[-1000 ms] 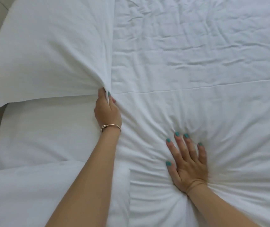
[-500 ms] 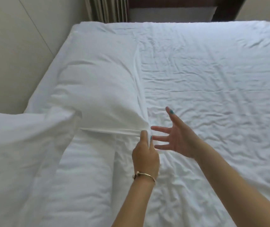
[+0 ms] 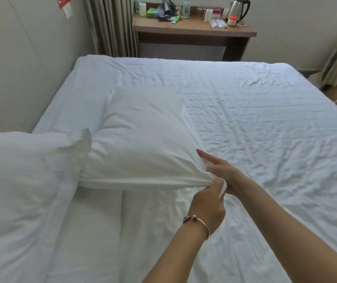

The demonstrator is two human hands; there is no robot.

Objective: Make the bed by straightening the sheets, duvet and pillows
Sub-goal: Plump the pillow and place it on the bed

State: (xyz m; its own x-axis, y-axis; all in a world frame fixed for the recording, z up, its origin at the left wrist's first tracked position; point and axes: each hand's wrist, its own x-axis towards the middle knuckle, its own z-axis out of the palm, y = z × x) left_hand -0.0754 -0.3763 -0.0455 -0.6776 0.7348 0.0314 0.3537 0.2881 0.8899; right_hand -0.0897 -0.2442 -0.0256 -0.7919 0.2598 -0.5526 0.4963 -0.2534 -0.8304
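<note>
We see the left hand (image 3: 207, 203) pinching the plump white fabric pillow's (image 3: 143, 144) near corner; the right hand (image 3: 222, 170) grips that corner too, forefinger extended.

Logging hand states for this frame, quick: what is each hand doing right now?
Left hand: closed, pinching the near corner of the pillow.
Right hand: at the same corner, index finger straight; whether it grips cannot be told.

right hand (image 3: 227, 172) now on pillow (image 3: 143, 139) corner beside left hand (image 3: 208, 203), corner lifted higher
</note>
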